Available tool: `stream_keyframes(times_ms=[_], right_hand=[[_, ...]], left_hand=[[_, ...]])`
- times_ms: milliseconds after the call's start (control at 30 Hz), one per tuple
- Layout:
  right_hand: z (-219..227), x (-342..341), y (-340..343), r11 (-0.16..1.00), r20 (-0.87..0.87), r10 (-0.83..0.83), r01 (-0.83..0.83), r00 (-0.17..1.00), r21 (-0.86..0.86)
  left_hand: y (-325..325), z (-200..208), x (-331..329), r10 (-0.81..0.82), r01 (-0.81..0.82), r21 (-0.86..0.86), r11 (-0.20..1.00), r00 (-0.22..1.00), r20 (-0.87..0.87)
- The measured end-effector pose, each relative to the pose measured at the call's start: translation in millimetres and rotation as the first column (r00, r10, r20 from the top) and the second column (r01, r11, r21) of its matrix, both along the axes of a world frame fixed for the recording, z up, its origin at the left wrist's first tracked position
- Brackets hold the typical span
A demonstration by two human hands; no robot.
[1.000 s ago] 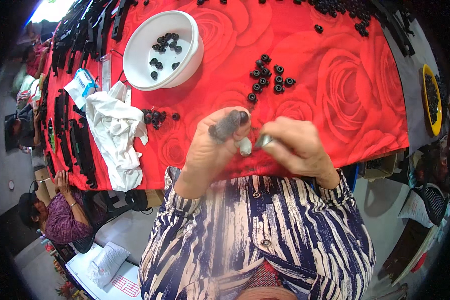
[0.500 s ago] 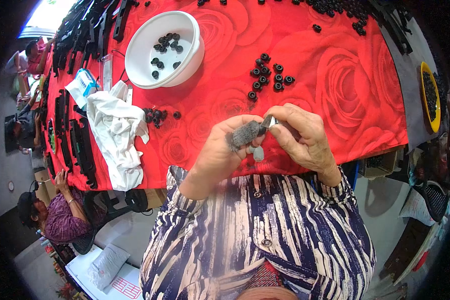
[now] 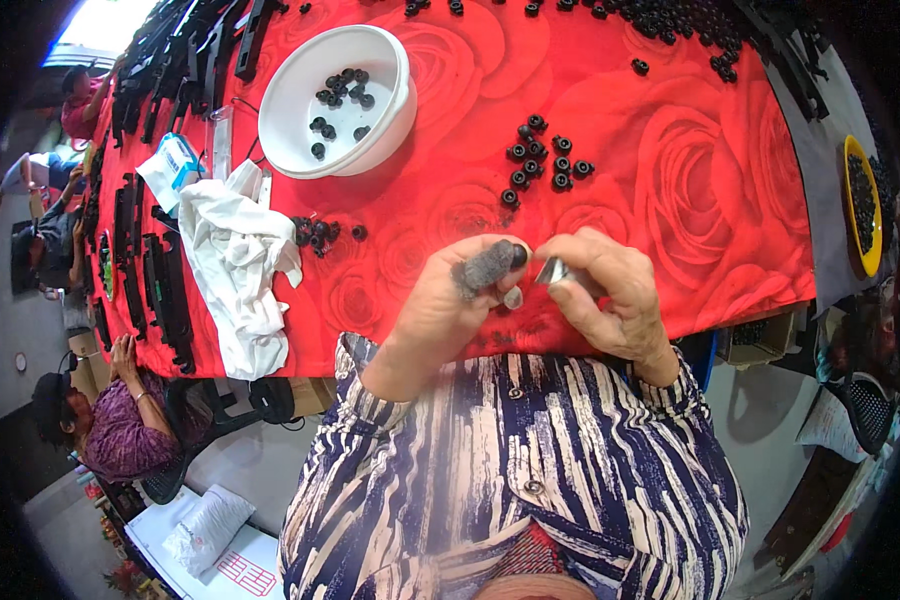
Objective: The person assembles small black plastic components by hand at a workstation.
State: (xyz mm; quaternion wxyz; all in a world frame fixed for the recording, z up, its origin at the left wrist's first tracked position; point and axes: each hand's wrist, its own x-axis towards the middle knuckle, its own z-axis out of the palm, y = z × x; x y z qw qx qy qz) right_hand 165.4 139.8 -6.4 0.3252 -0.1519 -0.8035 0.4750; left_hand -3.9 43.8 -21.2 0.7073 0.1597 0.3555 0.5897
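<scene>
My left hand [image 3: 440, 300] is closed on a small round black plastic part [image 3: 518, 257], pinched at the fingertips. A grey, dusty covering [image 3: 487, 268] wraps its forefinger, and another grey-coated fingertip shows below. My right hand [image 3: 610, 295] grips a small metal blade [image 3: 550, 269] between thumb and forefinger, with the blade a short gap right of the black part. Just beyond my hands, a loose group of similar black parts [image 3: 530, 165] lies on the red rose-patterned cloth [image 3: 690, 200]. Dark crumbs dot the cloth near my left hand.
A white bowl [image 3: 402, 120] with several black parts stands beyond, to the left. A white crumpled cloth [image 3: 232, 260] and a small dark cluster [image 3: 317, 233] lie left. Long black strips [image 3: 165, 300] line the left side. A yellow tray [image 3: 863, 205] is far right. Co-workers [image 3: 135, 425] sit left.
The blade, at the black part half a second ago, has come away from it as my right hand moved slightly right and down. My left hand keeps its grip on the part.
</scene>
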Motion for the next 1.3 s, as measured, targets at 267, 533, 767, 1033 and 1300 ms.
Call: stream_keyframes(times_ms=[267, 533, 767, 1033, 1300], right_hand=[[-17.5, -12.1, -6.4, 0.902, -0.125, -0.148, 0.185, 0.981, 0.389], [-23.7, -14.0, -11.5, 0.88, -0.213, -0.135, 0.216, 0.968, 0.423], [-22.5, -18.0, -17.7, 0.826, -0.318, -0.124, 0.275, 0.94, 0.492], [-31.5, 0.1, -12.2, 0.826, -0.223, -0.266, 0.341, 0.938, 0.45], [-37.6, -0.3, -11.8, 0.861, -0.169, -0.294, 0.338, 0.941, 0.38]], left_hand=[[-5.4, -0.9, 13.2, -0.012, 0.039, -0.134, 0.99, 0.981, 0.195], [-12.9, -2.4, 17.1, 0.007, 0.06, -0.192, 0.98, 0.943, 0.332], [-18.2, -6.0, 14.4, -0.043, 0.05, -0.01, 0.999, 0.931, 0.363], [10.0, 52.9, -51.4, 0.433, -0.376, 0.286, 0.881, 0.398, -0.809], [50.3, 41.2, -121.7, 0.376, -0.228, 0.518, 0.825, -0.464, -0.802]])
